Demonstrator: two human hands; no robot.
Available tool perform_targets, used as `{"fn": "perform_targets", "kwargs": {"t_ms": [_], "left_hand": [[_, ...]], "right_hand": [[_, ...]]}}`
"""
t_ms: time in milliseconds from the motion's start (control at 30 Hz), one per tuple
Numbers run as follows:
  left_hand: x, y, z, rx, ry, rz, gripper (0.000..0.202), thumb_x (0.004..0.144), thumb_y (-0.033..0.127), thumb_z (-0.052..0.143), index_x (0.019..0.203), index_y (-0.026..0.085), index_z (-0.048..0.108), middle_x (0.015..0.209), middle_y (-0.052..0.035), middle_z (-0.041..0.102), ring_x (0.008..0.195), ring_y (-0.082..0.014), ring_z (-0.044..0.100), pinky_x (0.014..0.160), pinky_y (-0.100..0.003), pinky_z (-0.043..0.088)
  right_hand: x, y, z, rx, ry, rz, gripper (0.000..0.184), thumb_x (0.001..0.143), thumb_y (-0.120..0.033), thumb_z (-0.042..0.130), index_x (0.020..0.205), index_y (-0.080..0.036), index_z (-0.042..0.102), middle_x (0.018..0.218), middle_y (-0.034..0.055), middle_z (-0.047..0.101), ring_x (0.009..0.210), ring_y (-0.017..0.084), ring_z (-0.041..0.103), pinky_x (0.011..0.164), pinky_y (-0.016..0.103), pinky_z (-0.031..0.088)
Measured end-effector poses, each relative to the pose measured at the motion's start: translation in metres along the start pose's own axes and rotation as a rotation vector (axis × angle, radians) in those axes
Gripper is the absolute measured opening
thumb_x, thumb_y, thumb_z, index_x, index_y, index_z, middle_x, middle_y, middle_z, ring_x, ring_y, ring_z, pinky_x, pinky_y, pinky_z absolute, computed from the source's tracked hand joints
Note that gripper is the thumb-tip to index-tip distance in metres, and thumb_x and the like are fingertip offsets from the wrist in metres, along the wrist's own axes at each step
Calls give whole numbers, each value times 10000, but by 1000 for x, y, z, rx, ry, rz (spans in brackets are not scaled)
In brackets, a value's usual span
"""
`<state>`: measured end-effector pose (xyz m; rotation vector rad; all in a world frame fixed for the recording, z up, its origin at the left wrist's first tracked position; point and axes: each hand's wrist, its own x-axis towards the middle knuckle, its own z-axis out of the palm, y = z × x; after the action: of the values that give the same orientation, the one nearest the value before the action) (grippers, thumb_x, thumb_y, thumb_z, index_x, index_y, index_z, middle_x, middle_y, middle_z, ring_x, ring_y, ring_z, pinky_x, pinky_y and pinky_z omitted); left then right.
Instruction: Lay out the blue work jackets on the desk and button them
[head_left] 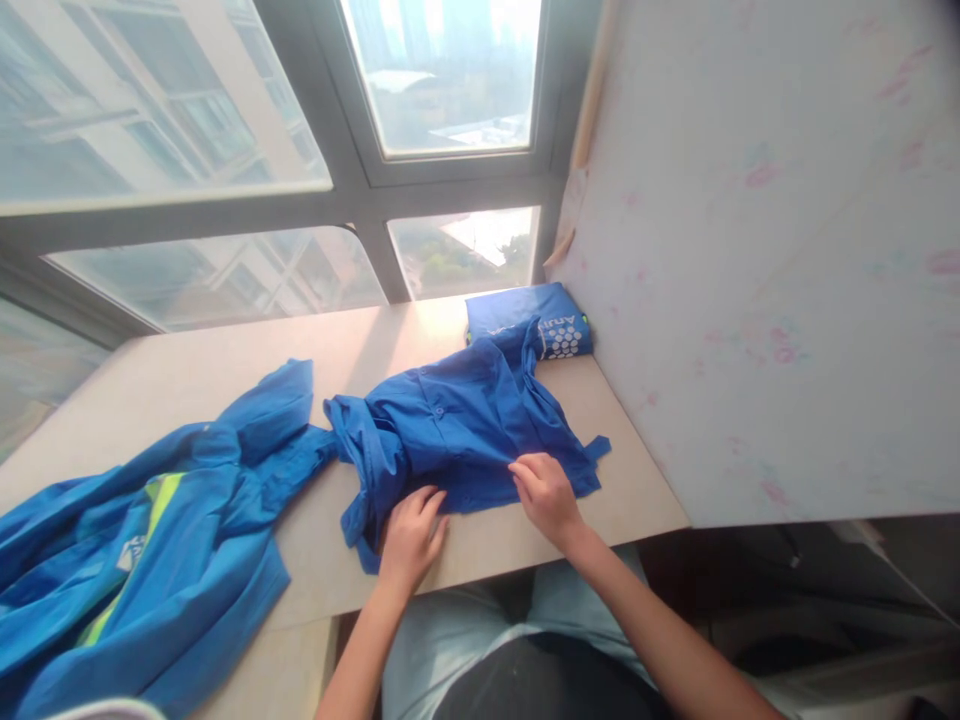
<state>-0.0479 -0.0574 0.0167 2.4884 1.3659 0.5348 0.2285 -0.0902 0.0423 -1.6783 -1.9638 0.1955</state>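
A blue button-up shirt (457, 425) lies bunched and partly folded on the beige tabletop (360, 350), near its front edge. My left hand (411, 535) rests on the shirt's lower left hem, fingers curled onto the cloth. My right hand (546, 495) presses on the lower right part of the shirt, fingers bent and pinching the fabric. Both forearms reach in from the bottom of the view.
A blue jacket with yellow-green stripes (142, 540) lies spread over the table's left side. A folded blue garment with white print (529, 320) sits at the back right corner. A white panel (750, 260) walls the right side. Windows (442, 70) run behind the table.
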Motion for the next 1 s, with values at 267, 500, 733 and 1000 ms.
{"fn": "perform_targets", "kwargs": {"t_ms": [267, 500, 733, 1000], "left_hand": [[13, 34, 3, -107, -23, -74, 252, 905, 223, 494, 1051, 229, 700, 1058, -94, 698, 982, -259, 649, 873, -418, 523], [-9, 51, 10, -622, 54, -432, 288, 902, 412, 519, 986, 212, 709, 1034, -94, 725, 939, -247, 691, 822, -385, 561], [-9, 88, 16, -1429, 41, -1034, 559, 696, 603, 759, 986, 134, 668, 956, -130, 748, 830, -219, 726, 669, -269, 549], [0, 93, 19, -1367, 195, -1066, 473, 623, 494, 824, 866, 110, 694, 852, -111, 748, 797, -239, 720, 712, -321, 566]], "right_hand": [[3, -62, 49, -69, -234, -52, 137, 913, -272, 632, 1030, -209, 662, 1073, 88, 651, 989, 251, 554, 819, 366, 441], [9, -51, 56, 35, -243, 18, 169, 965, -200, 545, 909, -209, 704, 919, 59, 678, 880, 200, 594, 768, 295, 445], [3, -50, 45, 616, -114, 136, 176, 957, -207, 558, 869, -194, 710, 832, 28, 690, 779, 145, 630, 731, 232, 455], [-1, -52, 37, 634, -105, 122, 149, 927, -197, 575, 878, -202, 715, 830, 36, 683, 780, 158, 637, 722, 246, 472]]}}
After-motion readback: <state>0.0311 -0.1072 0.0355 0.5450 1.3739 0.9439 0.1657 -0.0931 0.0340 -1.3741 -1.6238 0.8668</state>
